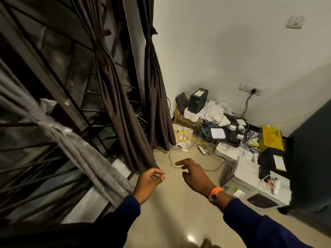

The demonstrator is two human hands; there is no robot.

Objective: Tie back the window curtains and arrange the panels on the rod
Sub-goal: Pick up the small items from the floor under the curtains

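Fingers (157, 174) of left hand (148, 183) curled in, tips just below the bottom hem of the middle brown curtain (116, 97); contact with the cloth too blurred to tell. Right hand (194, 173) loose, fingers spread, forefinger pointing left, holding nothing, hovering over floor (170, 221), apart from the curtains. Orange band (215, 191) on right wrist, dark blue sleeves on both arms. Middle curtain gathered and bound by a dark tie (100, 35) high up, fanning out below. Second brown curtain (155, 86) just right of it, by the wall corner, also cinched by a tie (152, 33). Grey curtain (75, 145) at left, blurred, bound by a pale tie (52, 125), hanging slanted across the window grille (35, 72). Rod not in view. Corner floor at right: black box (198, 101), white router (217, 133), yellow box (271, 138), tangled cables, white cartons (247, 172). Plug in wall socket (252, 90).
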